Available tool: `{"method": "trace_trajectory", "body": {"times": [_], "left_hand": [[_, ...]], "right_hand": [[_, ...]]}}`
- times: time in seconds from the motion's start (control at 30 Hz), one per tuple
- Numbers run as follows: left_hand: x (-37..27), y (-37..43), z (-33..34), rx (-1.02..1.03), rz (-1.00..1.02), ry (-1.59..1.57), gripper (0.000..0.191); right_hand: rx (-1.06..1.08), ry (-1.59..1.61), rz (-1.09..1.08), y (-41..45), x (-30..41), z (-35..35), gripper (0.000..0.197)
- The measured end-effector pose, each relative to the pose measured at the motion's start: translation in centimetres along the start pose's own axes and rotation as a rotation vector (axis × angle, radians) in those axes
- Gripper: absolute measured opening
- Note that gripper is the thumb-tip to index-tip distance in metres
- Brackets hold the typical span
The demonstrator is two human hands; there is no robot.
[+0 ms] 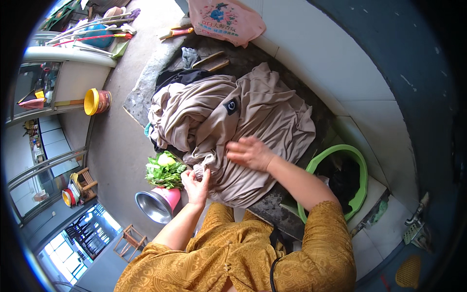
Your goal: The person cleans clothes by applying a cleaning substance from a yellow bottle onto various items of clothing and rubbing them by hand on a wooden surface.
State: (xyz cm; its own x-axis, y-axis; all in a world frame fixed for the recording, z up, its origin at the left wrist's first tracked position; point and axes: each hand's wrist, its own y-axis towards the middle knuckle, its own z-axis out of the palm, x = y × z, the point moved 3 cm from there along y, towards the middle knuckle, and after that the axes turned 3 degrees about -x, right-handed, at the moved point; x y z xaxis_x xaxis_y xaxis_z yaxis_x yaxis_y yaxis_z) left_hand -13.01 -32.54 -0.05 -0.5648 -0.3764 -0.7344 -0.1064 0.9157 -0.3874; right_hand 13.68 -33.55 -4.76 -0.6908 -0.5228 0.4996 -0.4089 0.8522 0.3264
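A beige garment [262, 106] with a dark square patch [230, 106] lies in folds over a dark stone slab. Between the thumb and fingers of my left hand [196, 187] is a gathered, ribbed edge [199, 171] of the garment, at its near left side. My right hand [251, 153], blurred, rests palm down on the cloth with its fingers stretched out, gripping nothing that I can see. Black cloth [182, 76] shows from under the garment's far side. To the right of my right forearm stands a light green basin [359, 160] with dark cloth inside.
Beyond the garment are a grey cloth [189, 57], a wooden piece [211, 61], a red-handled tool [178, 32] and a printed pink bag [228, 22]. Leafy greens [166, 173] and a metal bowl [155, 207] stand left of the slab. A tiled wall [321, 69] borders the right.
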Motion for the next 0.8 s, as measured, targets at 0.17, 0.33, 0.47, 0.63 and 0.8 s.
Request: {"method": "trace_trajectory", "body": {"times": [0.17, 0.33, 0.47, 0.63, 0.8], "left_hand": [[-5.5, -1.0, -1.3, 0.367, -0.566, -1.025, 0.046], [-7.7, -1.9, -3.0, 0.616, -1.010, -1.465, 0.052], [-7.8, -2.7, -5.7, 0.605, -0.727, -1.009, 0.046], [1.3, -4.1, -2.9, 0.669, -0.703, -0.692, 0.036], [-0.4, -3.7, 0.9, 0.637, -0.554, -0.477, 0.027]], "right_hand": [[-0.433, -0.544, 0.998, -4.0, -13.2, -7.3, 0.022], [-0.159, -0.386, 0.964, -1.0, -13.1, -8.3, 0.028], [-0.462, -0.402, 0.917, -2.6, -12.6, -12.3, 0.031], [-0.401, -0.389, 1.390, -15.4, -11.7, -17.1, 0.032], [-0.693, 0.017, 0.875, -1.8, 2.6, -9.6, 0.022]]}}
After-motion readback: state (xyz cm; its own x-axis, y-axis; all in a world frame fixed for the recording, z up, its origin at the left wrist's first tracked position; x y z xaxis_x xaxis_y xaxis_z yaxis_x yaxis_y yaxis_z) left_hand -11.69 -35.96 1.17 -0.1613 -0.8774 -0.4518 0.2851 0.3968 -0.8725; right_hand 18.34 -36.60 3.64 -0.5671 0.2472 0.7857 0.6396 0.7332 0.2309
